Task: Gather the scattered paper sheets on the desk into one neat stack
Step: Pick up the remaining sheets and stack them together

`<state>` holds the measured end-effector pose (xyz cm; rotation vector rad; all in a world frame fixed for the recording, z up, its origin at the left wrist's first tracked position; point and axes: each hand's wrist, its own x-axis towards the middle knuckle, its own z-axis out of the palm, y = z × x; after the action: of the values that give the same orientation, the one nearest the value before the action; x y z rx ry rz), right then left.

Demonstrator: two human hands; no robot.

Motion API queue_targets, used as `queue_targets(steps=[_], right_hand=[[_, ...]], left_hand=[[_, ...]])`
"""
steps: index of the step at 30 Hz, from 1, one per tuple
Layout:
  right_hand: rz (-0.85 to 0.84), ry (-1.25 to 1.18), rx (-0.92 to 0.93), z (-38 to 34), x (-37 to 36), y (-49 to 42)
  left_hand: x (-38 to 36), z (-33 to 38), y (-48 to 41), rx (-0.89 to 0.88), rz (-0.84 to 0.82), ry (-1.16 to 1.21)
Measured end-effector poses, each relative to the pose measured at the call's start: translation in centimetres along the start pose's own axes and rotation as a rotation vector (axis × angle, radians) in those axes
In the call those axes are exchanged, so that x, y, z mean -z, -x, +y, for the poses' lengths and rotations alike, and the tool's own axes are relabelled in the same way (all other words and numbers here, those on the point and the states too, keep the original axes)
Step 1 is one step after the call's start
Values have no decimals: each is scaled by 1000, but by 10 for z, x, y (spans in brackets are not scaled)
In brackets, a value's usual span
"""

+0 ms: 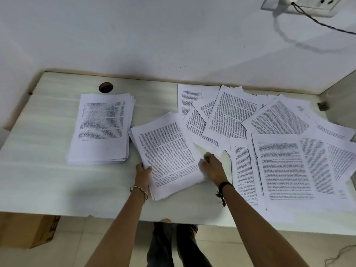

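Left hand [143, 170] grip clamps the tilted sheaf [169, 151]; right hand [212, 165] blurred at its edge, grip cannot be told

White painted wall [134, 35] behind, scuffed, with a few dark specks. White socket plate [300, 5] top right on the wall; a dark twisted cable [323, 24] is plugged in, runs off right and casts a looped shadow. Pale worktop [38, 170] with faint grain stands against the wall, with a round cable hole [105, 87] back left. Pale side panel [339, 87] closes the right end, with a small fitting [322, 106] at its foot. Below the front edge: brown cardboard box [25, 230] at left, beige floor tiles [221, 247], thin cord [339, 255] bottom right. Soft, even light.
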<state>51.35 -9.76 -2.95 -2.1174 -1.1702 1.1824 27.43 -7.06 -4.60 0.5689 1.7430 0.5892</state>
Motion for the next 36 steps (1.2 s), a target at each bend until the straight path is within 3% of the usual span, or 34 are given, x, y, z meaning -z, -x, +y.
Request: queue_targets(steps=[4,6,10,12,14,17,20,23,26,29,32,36], right_hand=[[-195,653,114,3,-12,-8],[-174,708,89,5,-9,-10],[-359,657,119,8,-4,-9],[-264,539,113,7,-3,-11],[-158,249,17,3,-4,-14],[-160,-39,-107,-11,-11,-19],[-119,-70,-109,-26,-18,-20],[-87,-29,-51,-30,-24,-20],[82,-60,17,-33,-31,-27],[-13,29,58,-41,-36,-37],[50,-59,55,-53,-40,-47],[5,-117,147,-57,-47,-49]], left_hand=[[-10,-9,14,-37,52,-39],[-9,-11,15,-45,55,-40],[2,-15,14,-93,-34,-123],[12,-11,15,-97,-115,-110],[22,-9,14,-121,-191,-139],[34,-4,11,-26,-289,-166],[39,2,3,60,-255,-272],[41,-5,-32,-47,-172,-306],[32,29,-17,-147,-108,-322],[23,48,-23,-267,-81,-477],[16,56,-36,-289,-54,-608],[11,58,-37,-337,-47,-688]])
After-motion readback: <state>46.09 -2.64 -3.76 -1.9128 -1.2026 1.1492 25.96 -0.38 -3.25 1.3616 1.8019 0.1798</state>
